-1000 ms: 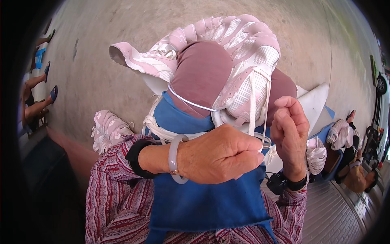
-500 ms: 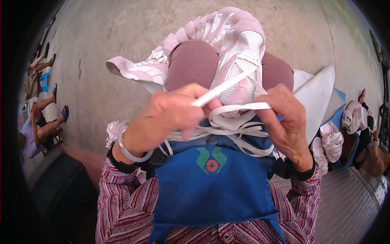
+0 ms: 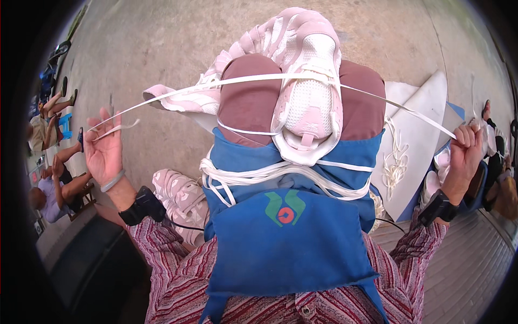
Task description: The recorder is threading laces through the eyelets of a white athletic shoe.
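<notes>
A pink and white sneaker upper (image 3: 308,102) lies between my knees with its heel opening toward me. One white shoelace (image 3: 237,80) runs through its eyelets and stretches taut out to both sides. Far to the left, my left hand (image 3: 103,154) pinches one end between its fingers, palm turned up, a short tail sticking out. My right hand (image 3: 466,148), out at the far right, is closed in a fist around the other end. A bundle of loose white laces (image 3: 280,171) rests across the blue apron (image 3: 291,245) on my lap.
More pink and white uppers (image 3: 183,94) are strung in a row beyond my left knee, and others (image 3: 181,202) lie by my left hip. A white sheet (image 3: 413,156) with tangled laces (image 3: 395,162) is at my right. People sit at the left (image 3: 56,181) and right edges.
Both hands have swung from close over the sneaker upper out to opposite sides, drawing the shoelace from a loose loop into a taut line. The upper's heel opening now shows.
</notes>
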The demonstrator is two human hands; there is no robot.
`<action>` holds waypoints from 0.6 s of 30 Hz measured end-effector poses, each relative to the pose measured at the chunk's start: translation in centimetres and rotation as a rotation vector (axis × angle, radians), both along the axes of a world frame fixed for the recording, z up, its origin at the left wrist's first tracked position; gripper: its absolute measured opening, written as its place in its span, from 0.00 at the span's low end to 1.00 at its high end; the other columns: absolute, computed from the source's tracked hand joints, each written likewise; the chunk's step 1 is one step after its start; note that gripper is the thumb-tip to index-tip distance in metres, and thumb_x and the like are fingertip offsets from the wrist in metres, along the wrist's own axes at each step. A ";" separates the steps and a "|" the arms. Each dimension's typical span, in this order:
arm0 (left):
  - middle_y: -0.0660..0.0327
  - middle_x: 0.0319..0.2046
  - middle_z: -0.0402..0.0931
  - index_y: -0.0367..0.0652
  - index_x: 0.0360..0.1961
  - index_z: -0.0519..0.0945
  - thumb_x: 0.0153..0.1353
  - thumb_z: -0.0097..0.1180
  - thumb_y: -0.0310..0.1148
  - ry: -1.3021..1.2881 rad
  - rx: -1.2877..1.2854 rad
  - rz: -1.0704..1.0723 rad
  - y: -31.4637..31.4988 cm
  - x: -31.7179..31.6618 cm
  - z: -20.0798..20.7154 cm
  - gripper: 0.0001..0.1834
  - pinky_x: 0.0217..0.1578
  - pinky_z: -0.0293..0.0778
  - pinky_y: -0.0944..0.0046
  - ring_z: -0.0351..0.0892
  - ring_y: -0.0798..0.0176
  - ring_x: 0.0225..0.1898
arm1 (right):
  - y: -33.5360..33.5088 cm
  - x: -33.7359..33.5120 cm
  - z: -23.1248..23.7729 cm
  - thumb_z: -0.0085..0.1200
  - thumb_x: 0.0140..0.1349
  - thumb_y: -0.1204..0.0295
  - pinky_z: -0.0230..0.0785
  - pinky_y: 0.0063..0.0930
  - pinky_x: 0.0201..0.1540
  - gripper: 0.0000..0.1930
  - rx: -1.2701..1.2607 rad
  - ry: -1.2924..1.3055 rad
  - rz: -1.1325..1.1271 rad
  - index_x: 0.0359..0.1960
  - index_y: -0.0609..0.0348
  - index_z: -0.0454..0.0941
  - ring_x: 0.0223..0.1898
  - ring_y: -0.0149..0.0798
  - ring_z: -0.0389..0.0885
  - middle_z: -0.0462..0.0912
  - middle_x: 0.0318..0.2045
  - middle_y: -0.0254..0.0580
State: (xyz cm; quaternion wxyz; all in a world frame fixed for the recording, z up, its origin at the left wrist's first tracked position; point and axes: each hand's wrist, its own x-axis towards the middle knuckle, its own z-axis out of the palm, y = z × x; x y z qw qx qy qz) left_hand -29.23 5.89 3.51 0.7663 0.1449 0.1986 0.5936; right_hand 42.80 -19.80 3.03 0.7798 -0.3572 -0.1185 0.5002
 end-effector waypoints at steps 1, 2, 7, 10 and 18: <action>0.49 0.50 0.76 0.38 0.25 0.74 0.66 0.44 0.29 0.065 -0.023 0.105 0.6 -2.1 0.0 0.13 0.68 0.37 0.30 0.60 0.41 0.66 | -1.2 2.4 -0.6 0.36 0.74 0.64 0.55 0.21 0.21 0.14 0.002 0.007 0.015 0.31 0.59 0.65 0.17 0.26 0.56 0.55 0.15 0.28; 0.49 0.50 0.76 0.38 0.25 0.74 0.66 0.44 0.29 0.067 -0.021 0.103 1.1 -3.6 0.2 0.13 0.68 0.37 0.30 0.60 0.41 0.66 | -2.2 4.1 -0.9 0.36 0.74 0.64 0.55 0.21 0.21 0.14 0.004 0.009 0.012 0.31 0.59 0.65 0.17 0.26 0.56 0.55 0.15 0.28; 0.49 0.43 0.78 0.35 0.29 0.74 0.66 0.44 0.31 0.110 -0.063 0.444 3.1 -14.3 0.4 0.12 0.67 0.44 0.33 0.68 0.44 0.59 | 0.7 0.2 0.0 0.33 0.75 0.62 0.43 0.20 0.12 0.18 -0.211 -0.337 -0.208 0.37 0.64 0.70 0.13 0.23 0.49 0.54 0.15 0.26; 0.49 0.43 0.77 0.32 0.37 0.73 0.66 0.45 0.30 0.042 0.005 0.461 3.4 -12.4 0.3 0.10 0.63 0.54 0.37 0.72 0.48 0.49 | 3.3 -4.4 1.5 0.36 0.74 0.61 0.46 0.16 0.16 0.21 -0.366 -0.625 -0.257 0.43 0.70 0.74 0.16 0.21 0.53 0.55 0.18 0.24; 0.56 0.44 0.77 0.29 0.63 0.58 0.66 0.50 0.27 0.542 0.267 -0.093 1.0 3.4 5.3 0.27 0.29 0.64 0.76 0.66 0.75 0.26 | 9.9 -20.0 1.9 0.51 0.66 0.70 0.70 0.28 0.29 0.11 -0.223 -1.486 0.443 0.47 0.57 0.79 0.22 0.41 0.77 0.79 0.23 0.44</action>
